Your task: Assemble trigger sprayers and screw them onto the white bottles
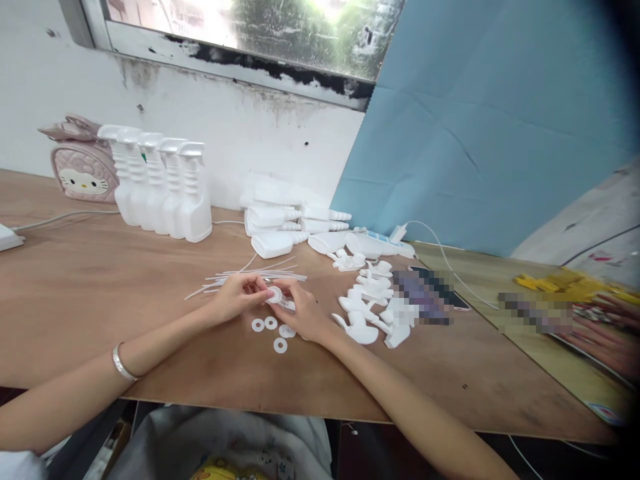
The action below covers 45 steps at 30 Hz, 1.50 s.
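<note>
Your two hands meet above the wooden tabletop (165, 327). Your right hand (303, 310) is closed around a small white sprayer part (285, 303), held low above the tabletop near its front edge. Your left hand (243, 297), wearing a bracelet (121, 363) at the wrist, has its thumb and fingers drawn narrow at the round end of that part; whether they pinch a washer there cannot be told. Just below your hands, on the near side, lie loose white washers (281, 345), flat on the tabletop. Thin white tubes (270, 274) lie in a loose bundle just beyond your hands. To the right of your right hand is a pile of white spray heads (361, 328), with a phone (463, 303) beside it, partly blurred. Toward the wall, empty-necked white bottles (273, 244) lie on their sides in a stack, near a power strip (383, 238). Further left, a row of white spray bottles (193, 213) stands upright with heads fitted, beside a pink bag (85, 170). At the far right, another person's hand (613, 330) shows near yellow items (560, 283).
</note>
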Motion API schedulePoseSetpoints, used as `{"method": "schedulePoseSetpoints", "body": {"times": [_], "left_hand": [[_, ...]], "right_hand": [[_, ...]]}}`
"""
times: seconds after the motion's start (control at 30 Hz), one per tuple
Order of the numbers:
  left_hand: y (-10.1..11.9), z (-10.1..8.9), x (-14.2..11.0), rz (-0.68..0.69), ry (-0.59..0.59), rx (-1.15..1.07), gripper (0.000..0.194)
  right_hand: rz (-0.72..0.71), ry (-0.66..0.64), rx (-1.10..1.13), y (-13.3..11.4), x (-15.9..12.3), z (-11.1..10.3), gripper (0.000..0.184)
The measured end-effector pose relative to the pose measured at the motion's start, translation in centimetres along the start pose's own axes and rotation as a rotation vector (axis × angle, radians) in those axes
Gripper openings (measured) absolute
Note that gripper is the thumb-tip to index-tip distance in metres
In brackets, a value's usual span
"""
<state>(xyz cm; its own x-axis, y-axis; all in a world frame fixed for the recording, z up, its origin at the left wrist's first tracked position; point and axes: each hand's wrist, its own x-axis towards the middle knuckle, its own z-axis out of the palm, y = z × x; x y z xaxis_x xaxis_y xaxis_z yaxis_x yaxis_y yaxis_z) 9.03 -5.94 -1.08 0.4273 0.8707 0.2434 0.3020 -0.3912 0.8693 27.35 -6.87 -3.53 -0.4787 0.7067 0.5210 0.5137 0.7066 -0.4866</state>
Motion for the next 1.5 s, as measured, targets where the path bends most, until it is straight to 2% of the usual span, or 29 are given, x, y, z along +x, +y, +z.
{"method": "schedulePoseSetpoints", "body": {"times": [0.27, 0.53, 0.6, 0.73, 0.93, 1.2, 1.5], "left_hand": [[-0.3, 0.1, 0.0, -0.015, -0.014, 0.029, 0.035], [-0.6, -0.1, 0.0, 0.057, 0.005, 0.097, 0.030], [-0.3, -0.1, -0.1, 0.107, -0.007, 0.130, 0.026], [0.0, -0.4, -0.3, 0.305, -0.058, 0.300, 0.018], [-0.7, -0.6, -0.2, 0.476, -0.080, 0.562, 0.022], [-0.9, -0.9, 0.0, 0.584, -0.125, 0.692, 0.024], [-1.2, -1.2, 0.1, 0.648, -0.142, 0.669, 0.023]], "right_hand": [[-0.102, -0.029, -0.049, 0.1, -0.1, 0.2, 0.037], [-0.075, -0.042, -0.042, -0.1, -0.2, -0.2, 0.034], [-0.052, -0.055, -0.023, -0.2, -0.2, -0.3, 0.032], [-0.034, -0.045, -0.011, -0.3, -0.1, -0.4, 0.026], [-0.128, -0.047, -0.058, 0.1, -0.1, -0.4, 0.011], [-0.236, -0.090, -0.149, 0.5, -0.1, -0.7, 0.008], [-0.265, -0.099, -0.156, 0.6, -0.1, -0.7, 0.016]]}}
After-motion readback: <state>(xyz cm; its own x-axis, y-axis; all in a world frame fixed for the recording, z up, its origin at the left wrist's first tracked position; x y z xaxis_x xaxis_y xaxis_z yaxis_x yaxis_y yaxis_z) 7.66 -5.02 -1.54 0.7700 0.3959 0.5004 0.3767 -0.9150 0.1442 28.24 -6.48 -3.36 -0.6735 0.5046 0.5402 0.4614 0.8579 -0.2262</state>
